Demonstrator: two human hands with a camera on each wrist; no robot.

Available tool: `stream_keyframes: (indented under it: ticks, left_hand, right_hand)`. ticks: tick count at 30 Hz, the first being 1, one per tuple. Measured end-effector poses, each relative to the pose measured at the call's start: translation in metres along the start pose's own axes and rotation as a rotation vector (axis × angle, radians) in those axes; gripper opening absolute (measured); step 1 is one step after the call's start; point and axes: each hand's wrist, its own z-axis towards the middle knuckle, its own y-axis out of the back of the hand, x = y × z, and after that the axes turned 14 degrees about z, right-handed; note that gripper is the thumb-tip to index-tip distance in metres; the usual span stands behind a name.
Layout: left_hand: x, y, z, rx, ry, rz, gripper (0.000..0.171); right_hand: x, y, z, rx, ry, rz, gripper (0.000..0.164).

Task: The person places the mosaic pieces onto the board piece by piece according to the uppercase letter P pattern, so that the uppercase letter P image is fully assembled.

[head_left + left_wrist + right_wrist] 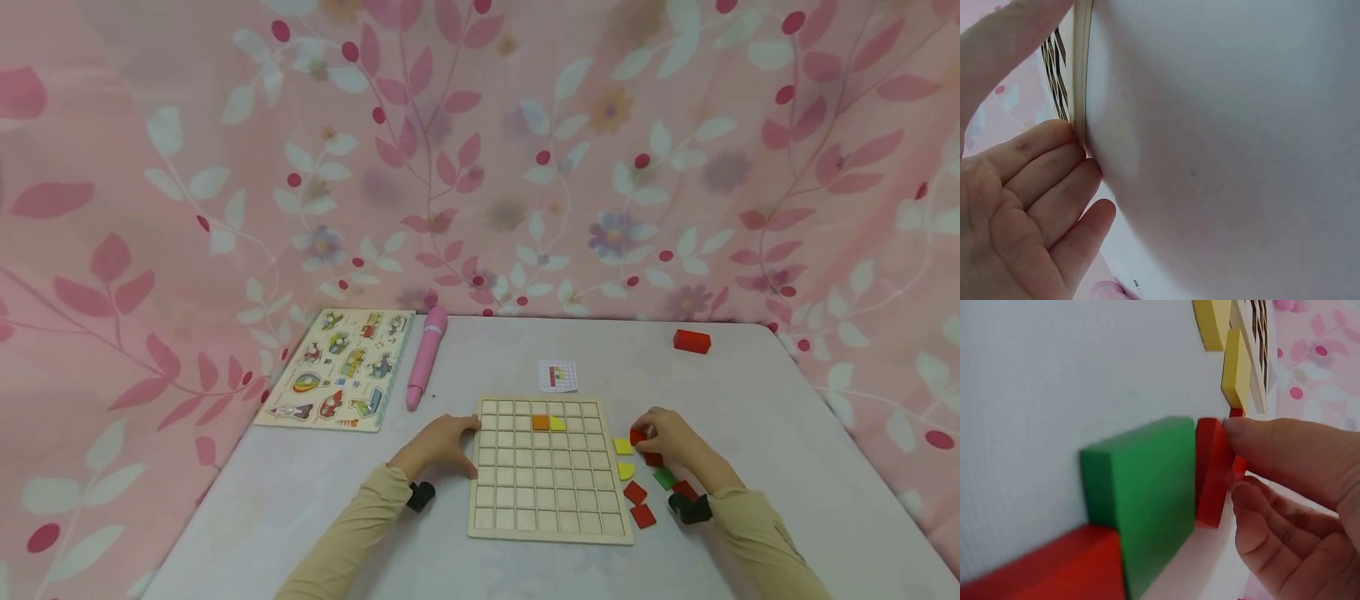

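A wooden grid board (pixel 550 521) lies on the table, with an orange square tile (pixel 540 422) and a yellow tile (pixel 557 423) side by side in its upper part. My left hand (pixel 442 443) rests against the board's left edge, fingers fairly straight; in the left wrist view the fingertips (pixel 1069 130) touch that edge. To the right of the board, my right hand (pixel 675 440) pinches a red tile (pixel 638 437) between thumb and fingers. Close to those fingers lie another red tile (pixel 1212 472) and a green tile (pixel 1154 494).
Yellow tiles (pixel 623 447) and more red tiles (pixel 642 516) lie along the board's right side. A small pattern card (pixel 557 377) sits beyond the board. Farther left are a picture puzzle board (pixel 337 367) and a pink pen-shaped stick (pixel 427 358); a red block (pixel 692 342) stands at back right.
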Motion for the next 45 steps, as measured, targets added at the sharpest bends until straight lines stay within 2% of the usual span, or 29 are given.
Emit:
stream_keyframes:
  ticks: [11,22,33,42,45]
  left_hand:
    - [0.002,0.001,0.001,0.001,-0.01,-0.027,0.079]
    - [0.002,-0.003,0.002,-0.006,0.003,-0.017,0.079]
    - [0.003,-0.003,-0.002,-0.008,-0.004,-0.012,0.078]
    - [0.002,-0.002,-0.001,-0.016,0.003,-0.025,0.078]
    - [0.003,-0.003,0.0,-0.013,-0.001,-0.025,0.079]
  right_hand:
    - [0.005,0.005,0.007,0.041,0.018,0.028,0.022]
    - [0.012,0.009,0.007,0.065,0.104,0.001,0.023]
    - [0.022,0.005,0.013,0.004,0.245,-0.001,0.028]
    - [0.037,0.004,0.019,-0.034,0.273,0.018,0.027]
    - [0.041,0.003,0.021,-0.03,0.31,0.018,0.024]
